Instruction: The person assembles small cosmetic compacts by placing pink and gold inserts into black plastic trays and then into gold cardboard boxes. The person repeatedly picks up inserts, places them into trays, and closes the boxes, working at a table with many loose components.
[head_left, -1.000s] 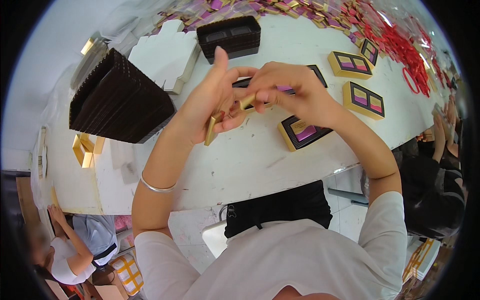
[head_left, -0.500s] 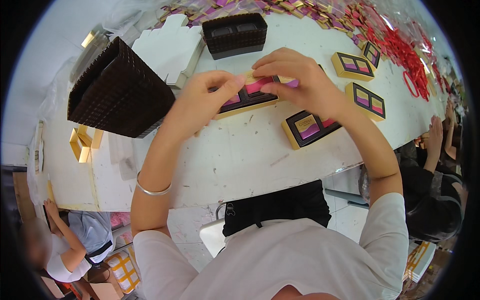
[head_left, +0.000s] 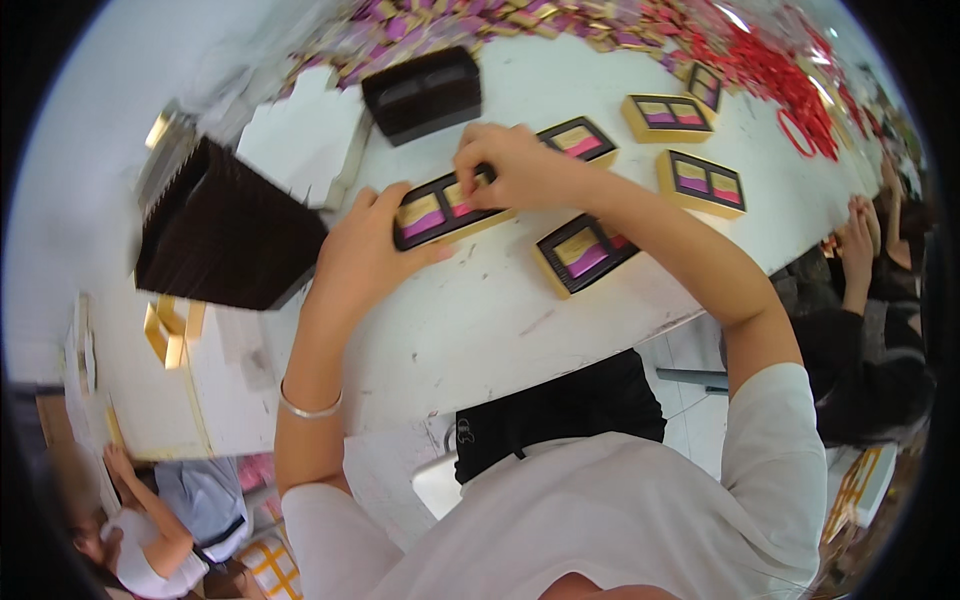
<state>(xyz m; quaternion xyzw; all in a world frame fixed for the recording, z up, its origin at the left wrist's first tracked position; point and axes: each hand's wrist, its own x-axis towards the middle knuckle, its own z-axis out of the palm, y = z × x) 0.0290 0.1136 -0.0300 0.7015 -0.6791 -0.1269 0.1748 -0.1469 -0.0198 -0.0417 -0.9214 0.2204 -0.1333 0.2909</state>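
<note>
My left hand point(head_left: 360, 250) is wrapped round the left end of a small gold box point(head_left: 482, 223) with a dark two-compartment tray, thumb along its near side. In the left compartment lies a purple-and-gold wrapped square point(head_left: 421, 214). Over the right compartment, the bent fingers of my right hand point(head_left: 520, 170) are closed on a pink-and-gold wrapped square point(head_left: 459, 200), partly hidden beneath them. Just right of this box sits another filled gold box point(head_left: 585, 255), partly covered by my right forearm. A further filled box point(head_left: 577, 140) stands behind my right wrist.
More filled boxes point(head_left: 701, 183) stand at the right. Dark tray stacks point(head_left: 235, 225) and white card pieces point(head_left: 300, 140) are at the left. Loose wrapped squares point(head_left: 430, 25) and red bands point(head_left: 770, 90) cover the far edge. Other people sit at both sides.
My right hand has come left and down into the box's right compartment, bringing the pink square. My left hand has shifted from the squares to the box's left end. The view has tilted slightly.
</note>
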